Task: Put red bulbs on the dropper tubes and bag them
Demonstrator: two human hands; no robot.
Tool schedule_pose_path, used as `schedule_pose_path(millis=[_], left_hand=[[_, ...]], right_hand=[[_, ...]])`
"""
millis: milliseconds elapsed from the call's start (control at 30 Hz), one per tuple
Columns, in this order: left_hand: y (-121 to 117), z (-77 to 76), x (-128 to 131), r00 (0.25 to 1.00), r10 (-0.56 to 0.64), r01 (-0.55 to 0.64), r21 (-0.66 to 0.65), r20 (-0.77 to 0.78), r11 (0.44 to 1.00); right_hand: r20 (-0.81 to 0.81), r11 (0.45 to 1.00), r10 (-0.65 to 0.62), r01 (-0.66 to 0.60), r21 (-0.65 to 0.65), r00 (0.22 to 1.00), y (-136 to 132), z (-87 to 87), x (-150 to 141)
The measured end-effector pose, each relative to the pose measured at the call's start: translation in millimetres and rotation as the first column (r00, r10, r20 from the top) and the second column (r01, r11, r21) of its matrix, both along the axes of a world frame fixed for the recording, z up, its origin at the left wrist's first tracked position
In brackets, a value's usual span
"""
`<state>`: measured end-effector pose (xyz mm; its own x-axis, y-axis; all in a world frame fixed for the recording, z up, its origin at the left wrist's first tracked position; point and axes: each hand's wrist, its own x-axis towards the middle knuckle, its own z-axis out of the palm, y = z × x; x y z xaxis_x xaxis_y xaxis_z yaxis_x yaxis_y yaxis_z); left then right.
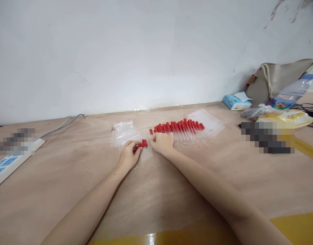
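Observation:
A row of several clear droppers with red rubber bulbs (180,128) lies on the wooden table (156,190). My right hand (162,142) rests at the row's left end, fingers curled on the droppers there. My left hand (128,154) pinches a few red-bulbed droppers (143,143) that lie on or in a small clear zip bag (143,154). A stack of empty zip bags (122,131) sits just behind my left hand. Another clear bag (208,121) lies behind the row's right end.
A white and blue power strip (8,165) with a grey cable (60,126) lies at the left. At the right stand a tissue pack (234,101), a beige drawstring bag (276,80), plastic bags and cables. Yellow tape (296,224) marks the table's near edge. A white wall stands behind.

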<state>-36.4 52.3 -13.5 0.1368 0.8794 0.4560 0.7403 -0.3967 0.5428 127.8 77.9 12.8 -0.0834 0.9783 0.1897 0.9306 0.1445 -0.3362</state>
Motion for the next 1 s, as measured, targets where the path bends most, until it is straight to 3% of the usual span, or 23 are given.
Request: schedule_pose_path(millis=[233,400,533,633,700,767,867,1000], left_hand=[[1.9,-4.0,-3.1,0.998,0.045,-0.044,-0.027,0.042,0.999],[0.8,-2.4,-5.4,0.979,0.116,-0.116,-0.007,0.168,0.993],[-12.8,5.5,4.0,0.971,0.070,-0.098,0.114,0.227,0.989],[-30.0,11.9,19.9,0.979,-0.178,0.166,0.117,0.095,0.979],[-40.5,13.8,30.6,0.933,-0.359,0.360,0.043,-0.038,0.932],[-46.9,13.4,38.6,0.889,-0.441,0.442,-0.017,-0.122,0.897],[-47.6,10.3,44.8,0.899,-0.386,0.391,-0.020,-0.208,0.920],[-43.0,8.2,47.5,0.931,-0.283,0.295,0.022,-0.232,0.955]], right_hand=[[0.079,0.989,0.006,0.005,-0.147,0.997,1.5,12.3,-15.8],[0.047,0.984,0.024,-0.015,-0.179,0.999,-0.6,20.1,-18.2],[-0.065,0.996,0.078,-0.080,-0.041,0.995,-13.0,22.4,11.7],[-0.223,0.962,0.268,-0.249,0.111,0.937,-24.6,12.4,50.2],[-0.276,0.922,0.378,-0.331,0.201,0.884,-32.2,0.4,74.6],[-0.255,0.903,0.401,-0.333,0.271,0.880,-39.8,-12.6,92.8],[-0.157,0.883,0.395,-0.328,0.335,0.905,-50.7,-25.5,105.4],[-0.186,0.891,0.363,-0.281,0.356,0.913,-62.6,-25.2,103.4]])
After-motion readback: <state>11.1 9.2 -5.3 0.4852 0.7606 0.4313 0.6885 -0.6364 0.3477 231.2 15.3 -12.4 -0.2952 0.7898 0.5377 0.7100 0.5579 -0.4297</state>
